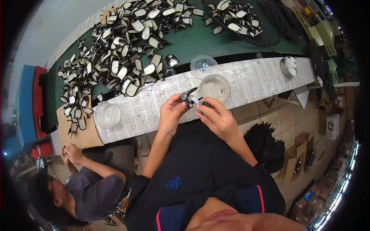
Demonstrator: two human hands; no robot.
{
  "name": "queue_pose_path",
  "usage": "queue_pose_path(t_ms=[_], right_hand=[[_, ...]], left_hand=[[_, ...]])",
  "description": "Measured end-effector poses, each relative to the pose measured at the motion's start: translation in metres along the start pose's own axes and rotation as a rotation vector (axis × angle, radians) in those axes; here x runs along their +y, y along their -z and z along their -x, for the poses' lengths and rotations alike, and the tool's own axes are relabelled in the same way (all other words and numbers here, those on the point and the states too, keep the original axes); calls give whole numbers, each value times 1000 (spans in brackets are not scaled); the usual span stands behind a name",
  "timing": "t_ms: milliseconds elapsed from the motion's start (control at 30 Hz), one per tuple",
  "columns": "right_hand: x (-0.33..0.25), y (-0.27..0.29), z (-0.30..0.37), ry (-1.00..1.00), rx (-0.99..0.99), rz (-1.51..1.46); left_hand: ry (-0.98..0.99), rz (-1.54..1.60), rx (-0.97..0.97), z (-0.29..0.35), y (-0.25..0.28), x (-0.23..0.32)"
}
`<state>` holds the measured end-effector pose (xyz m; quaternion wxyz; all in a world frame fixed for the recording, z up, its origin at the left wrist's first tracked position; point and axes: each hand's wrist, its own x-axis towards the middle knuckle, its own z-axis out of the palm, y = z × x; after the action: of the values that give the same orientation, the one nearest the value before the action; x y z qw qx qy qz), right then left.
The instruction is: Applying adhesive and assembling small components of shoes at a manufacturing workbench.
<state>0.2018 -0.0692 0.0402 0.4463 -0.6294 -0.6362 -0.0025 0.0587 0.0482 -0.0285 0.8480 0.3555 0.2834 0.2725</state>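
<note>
My left hand (pixel 170 111) grips a glossy black shoe heel (pixel 186 96) over the near edge of the bench, thumb and fingers closed round it. Against the heel, my right hand (pixel 219 117) pinches a small white piece (pixel 194 100), perhaps cloth or paper; its fingertips partly hide it. A dark bit also shows by the right index finger, too small to name. Just beyond my right hand stands a round clear tub (pixel 230 91) with a little something in its bottom. Heaped at the far left are many similar black heels (pixel 123 50) with pale, rounded ends.
A clear lid (pixel 203 61) and another clear tub (pixel 108 115) stand along the paper-covered ledge (pixel 254 79). A metal can (pixel 288 67) holds white wads at right. More heels fill a dark round tray (pixel 246 36). At lower left sits another person (pixel 92 188). Black material (pixel 264 146) lies right.
</note>
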Motion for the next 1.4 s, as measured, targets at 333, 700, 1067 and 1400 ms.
queue_pose_path(t_ms=[333,700,1067,1400], right_hand=[[-4,0,1,-17,-31,-19],[2,7,-1,-88,41,-178],[1,12,-5,-287,152,-371],[8,9,-10,-63,-1,-96]], left_hand=[[5,55,-28,8,-14,10],[-28,12,-43,4,-9,6],[-32,-7,-21,2,-1,4],[-19,-30,-47,3,-12,9]])
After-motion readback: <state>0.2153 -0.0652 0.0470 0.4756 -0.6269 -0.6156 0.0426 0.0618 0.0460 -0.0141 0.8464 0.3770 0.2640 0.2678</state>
